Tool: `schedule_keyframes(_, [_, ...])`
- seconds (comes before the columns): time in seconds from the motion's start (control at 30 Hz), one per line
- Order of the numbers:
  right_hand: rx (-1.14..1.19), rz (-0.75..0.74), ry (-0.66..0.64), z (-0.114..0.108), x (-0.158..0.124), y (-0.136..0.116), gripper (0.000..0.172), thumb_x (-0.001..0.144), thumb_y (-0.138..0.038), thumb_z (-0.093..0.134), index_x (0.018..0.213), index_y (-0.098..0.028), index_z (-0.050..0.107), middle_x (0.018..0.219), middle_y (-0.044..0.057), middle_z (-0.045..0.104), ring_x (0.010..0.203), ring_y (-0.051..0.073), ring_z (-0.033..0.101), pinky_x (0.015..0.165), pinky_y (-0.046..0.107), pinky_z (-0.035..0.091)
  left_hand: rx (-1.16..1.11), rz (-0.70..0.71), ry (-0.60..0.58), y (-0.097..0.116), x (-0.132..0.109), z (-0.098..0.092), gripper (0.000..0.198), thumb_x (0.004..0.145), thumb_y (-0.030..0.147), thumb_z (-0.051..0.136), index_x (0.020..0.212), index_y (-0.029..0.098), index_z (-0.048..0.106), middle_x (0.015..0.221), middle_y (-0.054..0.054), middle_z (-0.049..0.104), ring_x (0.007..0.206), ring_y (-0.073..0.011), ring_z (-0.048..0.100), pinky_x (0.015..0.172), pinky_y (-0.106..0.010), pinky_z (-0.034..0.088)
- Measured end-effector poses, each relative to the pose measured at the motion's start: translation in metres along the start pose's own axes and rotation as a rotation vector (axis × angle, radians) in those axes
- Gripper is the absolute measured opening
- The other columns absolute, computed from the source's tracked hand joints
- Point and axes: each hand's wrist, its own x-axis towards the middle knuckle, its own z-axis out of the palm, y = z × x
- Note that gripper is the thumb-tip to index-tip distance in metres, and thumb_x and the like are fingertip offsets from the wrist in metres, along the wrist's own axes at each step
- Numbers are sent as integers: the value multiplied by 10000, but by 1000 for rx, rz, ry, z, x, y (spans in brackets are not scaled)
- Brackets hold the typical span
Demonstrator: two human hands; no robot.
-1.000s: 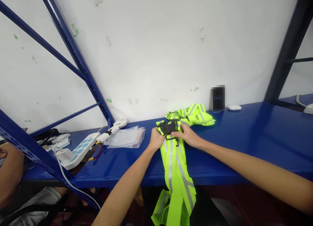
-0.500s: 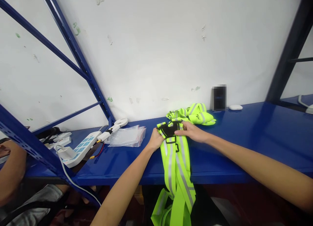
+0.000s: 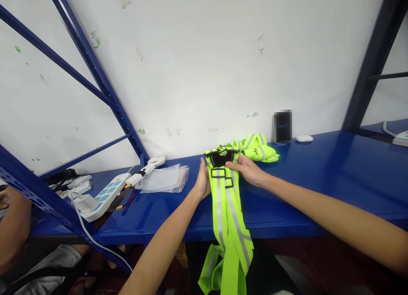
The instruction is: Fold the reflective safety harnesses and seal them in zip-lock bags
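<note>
The left hand point(image 3: 202, 182) has turned more upright, just left of the yellow-green straps point(image 3: 219, 214) (whether its hidden fingers grip, I cannot tell). That leaves the visible hold to the right hand point(image 3: 247, 169), pinching the black buckle point(image 3: 218, 160) at its left

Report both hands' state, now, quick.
Left hand: at the left edge of the yellow-green straps; partly hidden, so its grip cannot be told.
Right hand: closed, holding the yellow-green straps at the black buckle.
</note>
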Motion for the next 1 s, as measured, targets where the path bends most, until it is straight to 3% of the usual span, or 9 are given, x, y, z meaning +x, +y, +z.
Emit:
schedule_keyframes(0.07, [-111, -52, 62, -4, 1, 2, 396, 724, -570, 719, 662, -225, 534, 509, -29, 455, 515, 152, 457, 506, 295, 418, 6, 17, 4, -1, -1, -1, 737, 718, 764, 565, 1074, 131, 691, 1023, -130, 734, 1032, -316, 664, 925, -407, 493])
schedule_keyframes(0.17, [-337, -150, 97, -10, -1, 2, 349, 788, -533, 669, 693, -210, 576, 567, -4, 528, 536, 164, 484, 539, 312, 440, 94, 10, 26, -6, -2, -5, 550, 665, 538, 772, 987, 97, 702, 929, -129, 742, 892, -292, 695, 846, -387, 510])
schedule_keyframes(0.27, [-413, -300, 31, -12, -5, -1, 253, 871, -439, 597, 926, -204, 673, 868, 66, 692, 806, 248, 630, 762, 384, 509, 174, 0, 39, -11, -1, -8, 470, 650, 457, 813, 923, 91, 702, 842, -110, 737, 734, -229, 691, 739, -339, 509])
schedule_keyframes(0.37, [-402, -440, 6, -10, -7, -4, 264, 896, -350, 568, 1116, -244, 667, 1183, 77, 670, 1127, 286, 598, 986, 447, 453, 222, 26, 43, -13, 0, -9, 463, 634, 444, 829, 919, 102, 701, 834, -93, 734, 691, -197, 677, 711, -315, 496])
schedule_keyframes(0.5, [-458, -411, -13, -9, -8, -3, 398, 909, -298, 548, 1304, -267, 580, 1270, 67, 643, 1201, 277, 578, 1024, 453, 444, 263, -18, 34, -15, 1, -10, 484, 626, 463, 830, 915, 96, 705, 841, -100, 731, 716, -214, 679, 747, -342, 496])
schedule_keyframes(0.63, [-407, -459, -54, -11, -5, 2, 315, 902, -233, 544, 1195, -274, 652, 1183, 65, 674, 1130, 258, 615, 979, 447, 481, 219, -41, 36, -16, 0, -10, 465, 645, 436, 828, 938, 102, 692, 893, -108, 731, 771, -219, 685, 801, -353, 492])
schedule_keyframes(0.83, [-408, -494, -21, -14, -1, 8, 325, 832, -115, 563, 1065, -283, 715, 1219, 75, 616, 1146, 265, 592, 951, 469, 491, 147, -95, -108, -11, -5, -4, 513, 652, 312, 846, 1093, 134, 654, 1042, -120, 714, 921, -244, 685, 925, -407, 472])
schedule_keyframes(1.0, [-437, -483, -93, -14, -5, 4, 389, 789, -64, 527, 1038, -283, 731, 1274, 78, 578, 1182, 279, 570, 928, 471, 501, 119, -78, -39, -11, -6, -3, 529, 592, 290, 872, 1058, 132, 678, 1047, -115, 716, 980, -266, 671, 970, -438, 456])
